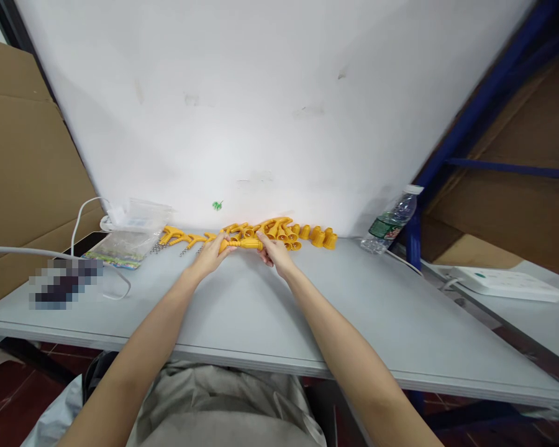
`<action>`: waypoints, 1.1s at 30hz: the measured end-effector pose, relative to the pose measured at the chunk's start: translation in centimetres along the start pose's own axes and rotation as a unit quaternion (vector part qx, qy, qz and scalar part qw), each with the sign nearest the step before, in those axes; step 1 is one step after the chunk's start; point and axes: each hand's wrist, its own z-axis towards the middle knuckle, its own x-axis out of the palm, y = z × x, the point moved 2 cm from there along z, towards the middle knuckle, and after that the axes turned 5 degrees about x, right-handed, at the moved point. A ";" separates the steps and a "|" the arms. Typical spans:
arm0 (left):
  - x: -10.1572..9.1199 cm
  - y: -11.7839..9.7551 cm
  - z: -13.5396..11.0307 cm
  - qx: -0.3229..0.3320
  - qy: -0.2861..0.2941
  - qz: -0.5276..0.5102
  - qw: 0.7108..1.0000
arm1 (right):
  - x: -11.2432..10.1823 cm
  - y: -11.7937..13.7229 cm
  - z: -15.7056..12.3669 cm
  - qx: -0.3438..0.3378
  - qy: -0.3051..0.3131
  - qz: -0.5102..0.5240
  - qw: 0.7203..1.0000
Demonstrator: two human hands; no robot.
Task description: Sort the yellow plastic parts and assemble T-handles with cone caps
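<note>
Between my two hands a yellow turned plastic rod (242,244) lies level, just above the table's back part. My left hand (209,256) grips its left end, and my right hand (276,253) has the fingers closed round its thicker right end. Behind the hands lie yellow branch-shaped pieces (181,236) along the wall. To the right of them are several yellow cup-shaped pieces (317,236), some on their sides with open ends facing me. Small metal pieces, perhaps screws (157,249), are scattered near my left hand.
A clear plastic bottle (394,220) leans at the back right. On the left are plastic bags (125,245), a white cable (77,217) and a blurred-out dark item (65,285). A white power strip (507,284) sits on the neighbouring surface. The white wall (270,124) bounds the grey table (251,310).
</note>
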 end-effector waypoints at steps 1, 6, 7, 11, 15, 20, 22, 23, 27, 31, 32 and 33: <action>0.0 0.0 0.0 0.000 0.000 0.001 1.000 | 0.0 0.0 0.0 0.009 -0.003 0.003 1.000; 0.2 0.3 0.1 0.005 -0.005 0.002 1.000 | 0.2 0.1 -0.1 0.037 -0.007 0.021 0.999; 0.2 0.3 0.1 0.005 -0.005 0.003 1.000 | 0.2 0.1 -0.1 0.041 -0.006 0.029 0.999; 0.2 0.3 0.0 0.004 -0.003 0.011 1.000 | 0.4 0.2 -0.2 0.059 -0.009 0.064 0.996; 0.1 0.0 -0.1 0.005 -0.004 0.020 1.000 | 0.5 0.3 -0.3 0.077 -0.005 0.082 0.994; 0.2 -0.2 -0.2 0.014 -0.013 0.031 0.999 | 0.5 0.3 -0.4 0.098 0.015 0.087 0.991; 0.3 -0.2 -0.2 0.013 -0.015 0.043 0.999 | 0.5 0.2 -0.4 0.112 0.019 0.085 0.990; 0.3 -0.2 -0.2 0.013 -0.013 0.048 0.999 | 0.5 0.2 -0.4 0.120 0.021 0.082 0.989; 0.6 -0.1 -0.3 0.022 -0.012 0.060 0.998 | 0.4 0.1 -0.3 0.153 0.029 0.068 0.986; 0.8 0.0 -0.3 0.032 -0.020 0.061 0.997 | 0.4 -0.2 -0.2 0.168 0.036 0.060 0.983; 0.8 0.0 -0.3 0.031 -0.019 0.058 0.998 | 0.4 -0.3 -0.1 0.172 0.038 0.058 0.983; 0.9 0.1 -0.3 0.029 -0.016 0.056 0.998 | 0.4 -0.4 0.0 0.178 0.041 0.055 0.982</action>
